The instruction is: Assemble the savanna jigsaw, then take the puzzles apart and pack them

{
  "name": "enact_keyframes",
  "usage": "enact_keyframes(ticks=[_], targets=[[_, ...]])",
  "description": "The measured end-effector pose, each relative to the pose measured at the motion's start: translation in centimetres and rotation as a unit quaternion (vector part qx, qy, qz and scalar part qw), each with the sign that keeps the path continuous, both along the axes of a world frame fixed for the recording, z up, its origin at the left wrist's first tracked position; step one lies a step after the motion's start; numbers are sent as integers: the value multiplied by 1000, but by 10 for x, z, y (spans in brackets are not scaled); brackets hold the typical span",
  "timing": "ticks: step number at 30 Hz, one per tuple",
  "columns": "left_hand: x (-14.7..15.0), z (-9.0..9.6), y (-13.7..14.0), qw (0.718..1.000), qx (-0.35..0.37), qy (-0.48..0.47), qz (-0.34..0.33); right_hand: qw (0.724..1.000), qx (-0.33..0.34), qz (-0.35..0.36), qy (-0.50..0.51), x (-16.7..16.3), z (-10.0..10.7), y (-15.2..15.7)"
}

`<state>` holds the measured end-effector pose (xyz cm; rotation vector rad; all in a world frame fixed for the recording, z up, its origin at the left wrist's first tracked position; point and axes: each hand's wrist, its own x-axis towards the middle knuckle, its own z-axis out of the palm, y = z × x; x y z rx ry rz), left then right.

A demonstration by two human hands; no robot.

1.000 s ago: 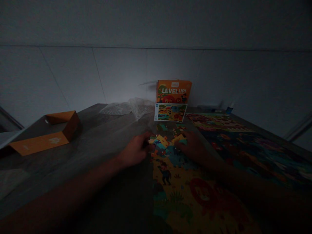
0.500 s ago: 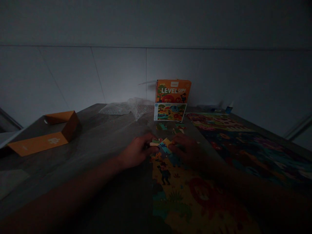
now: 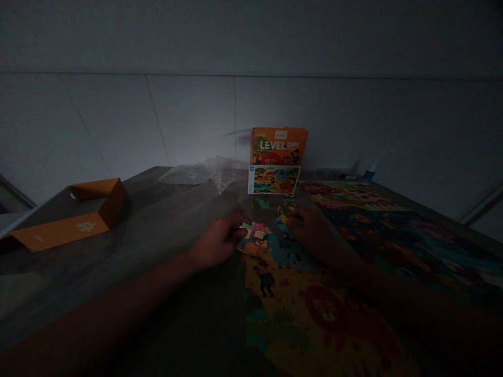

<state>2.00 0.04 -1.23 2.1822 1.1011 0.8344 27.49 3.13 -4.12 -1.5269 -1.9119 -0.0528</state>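
A partly joined jigsaw puzzle (image 3: 288, 303) with a lion, an elephant and a crocodile on a yellow ground lies before me. At its far left corner my left hand (image 3: 216, 242) is closed, thumb and fingers pinching a light puzzle piece (image 3: 247, 227) at the puzzle's edge. My right hand (image 3: 310, 230) is at the far right side, its fingers closed on a blue and yellow puzzle piece (image 3: 281, 223) above the elephant. Dim light hides most of the right fingers. Beyond the hands lie loose pieces, one of them a green puzzle piece (image 3: 260, 204).
An orange "LEVEL UP!" box (image 3: 280, 146) stands at the back with a picture card (image 3: 274, 180) before it. Bubble wrap (image 3: 212, 173) lies beside it. An orange box lid (image 3: 63, 230) sits left, other joined puzzles (image 3: 393, 235) right, and a small bottle (image 3: 369, 174) behind them.
My right hand has moved right and slightly away, taking its piece from near my left hand. More of the puzzle's far left corner shows. My left hand has barely moved.
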Motion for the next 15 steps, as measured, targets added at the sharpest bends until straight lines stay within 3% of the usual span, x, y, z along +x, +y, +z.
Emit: enact_keyframes(ticks=[2, 4, 8, 10, 15], targets=[[0, 0, 0, 1000, 3, 0, 1, 1000, 17, 1, -4, -1, 1, -2], [1, 1, -1, 1000, 5, -1, 4, 998, 43, 47, 16, -3, 5, -7], [3, 2, -5, 1000, -19, -17, -12, 966, 62, 249, 38, -12, 16, -23], [4, 3, -7, 999, -27, -16, -14, 947, 69, 314, 17, -17, 19, -30], [4, 1, -7, 1000, 6, 11, -3, 943, 77, 323, 16, -23, 17, -34]])
